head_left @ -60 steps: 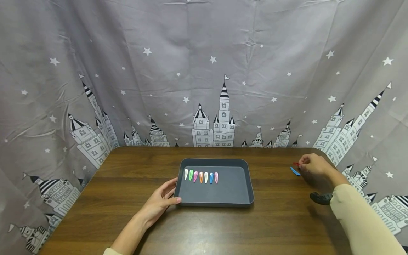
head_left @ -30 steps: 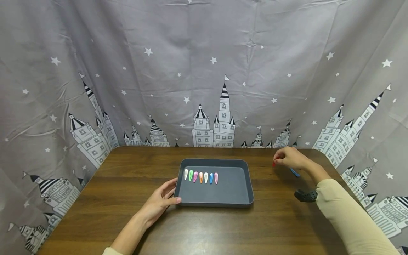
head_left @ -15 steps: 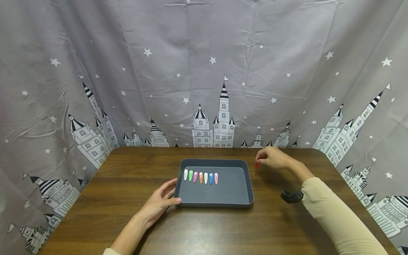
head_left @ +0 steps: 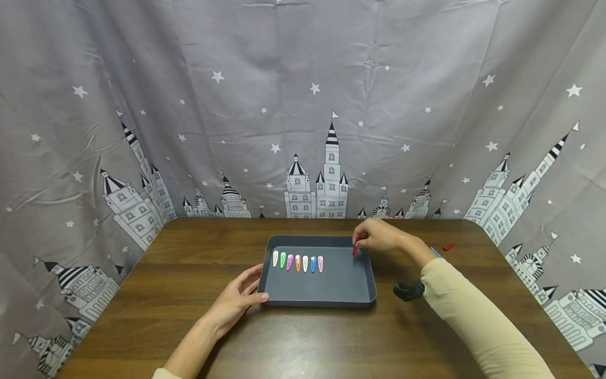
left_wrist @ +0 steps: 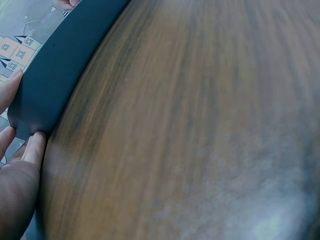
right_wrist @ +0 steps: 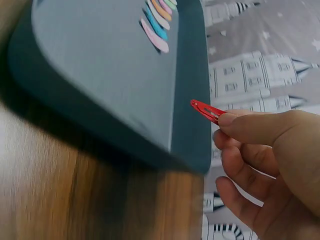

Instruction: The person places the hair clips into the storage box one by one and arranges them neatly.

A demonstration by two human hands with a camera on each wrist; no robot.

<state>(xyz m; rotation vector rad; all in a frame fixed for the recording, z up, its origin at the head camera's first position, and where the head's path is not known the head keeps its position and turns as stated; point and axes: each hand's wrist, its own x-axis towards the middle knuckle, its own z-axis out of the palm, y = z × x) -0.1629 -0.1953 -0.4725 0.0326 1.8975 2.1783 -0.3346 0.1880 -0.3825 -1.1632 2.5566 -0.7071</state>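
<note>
Between the thumb and forefinger of my right hand [head_left: 377, 235] is a red snap hair clip [right_wrist: 207, 110], narrow end pointing away from the fingers. That clip hangs over the right back part of a dark grey tray [head_left: 326, 303]. A row of several hair clips lies in the tray's left half, among them a green clip [head_left: 283, 260], an orange clip [head_left: 298, 263], a blue clip [head_left: 313, 264] and, at the row's right end, a pink clip [head_left: 320, 264]. My left hand [head_left: 235, 296] grips the tray's front left corner, thumb at the rim and fingers along the outer wall.
On the brown wooden table [head_left: 312, 342], a second red clip [head_left: 448, 246] and a blue clip [head_left: 436, 252] lie to the right of the tray, the blue one partly behind the right forearm. A grey curtain [head_left: 303, 105] printed with castles and stars hangs behind the table.
My right hand has picked up the red clip from the table's right side and carried it left to above the tray. The left hand and the row of clips stay where they were.
</note>
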